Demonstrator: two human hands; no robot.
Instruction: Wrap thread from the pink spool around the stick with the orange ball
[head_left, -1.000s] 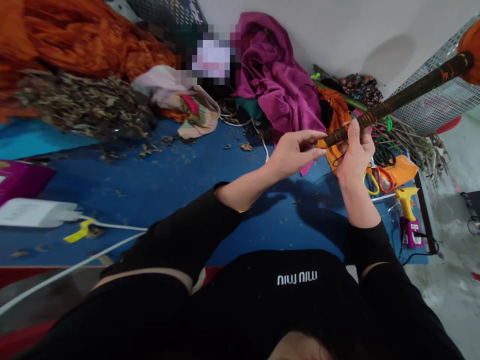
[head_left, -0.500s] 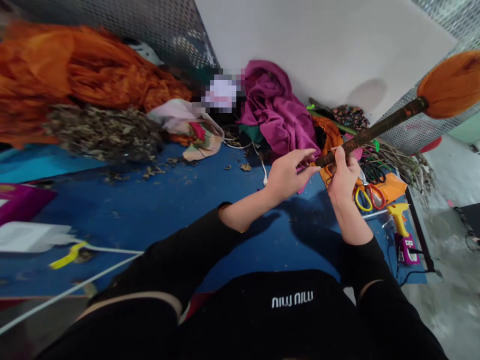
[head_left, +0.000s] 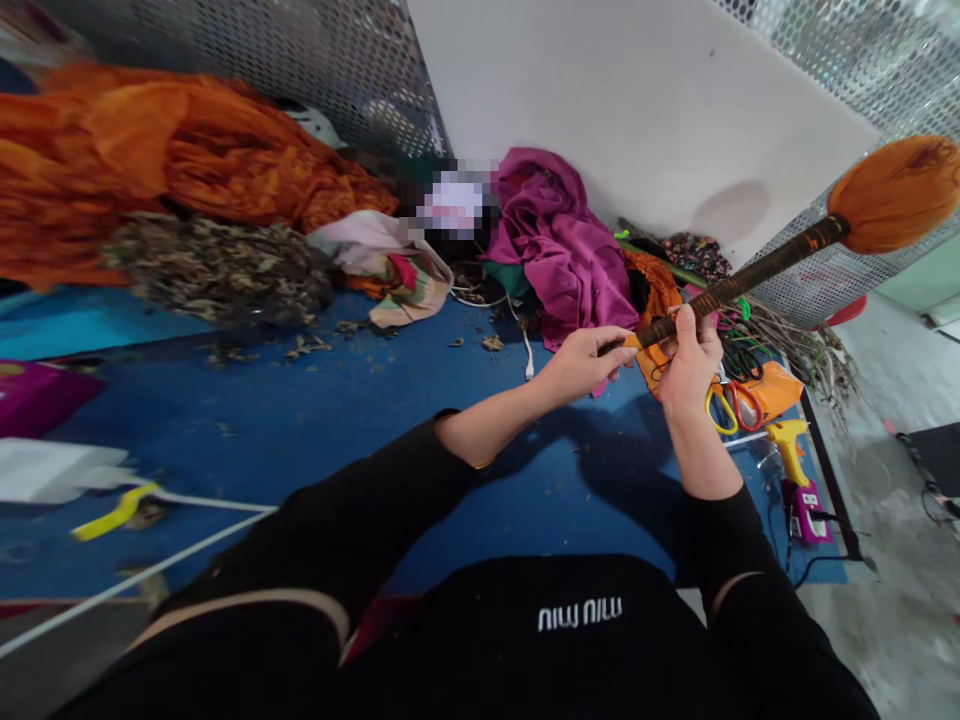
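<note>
My right hand (head_left: 691,352) is wrapped round the lower part of a dark wrapped stick (head_left: 757,272) that slants up to the right and ends in an orange fabric ball (head_left: 892,194). My left hand (head_left: 585,362) pinches the stick's bottom end with thumb and fingertips. Both hands hover above a blue mat (head_left: 315,400). Black sleeves cover my forearms.
Orange cloth (head_left: 172,170), a heap of dried leaves (head_left: 217,265) and purple cloth (head_left: 562,240) lie at the back. Scissors (head_left: 727,405), a yellow glue gun (head_left: 787,450) and twigs (head_left: 802,345) sit right. White cable (head_left: 150,570) crosses left. Perforated metal panels (head_left: 300,60) stand behind.
The view tilted upward, revealing the stick's orange ball. Both hands stayed on the stick's lower end; the left fingers closed from a spread pose into a pinch.
</note>
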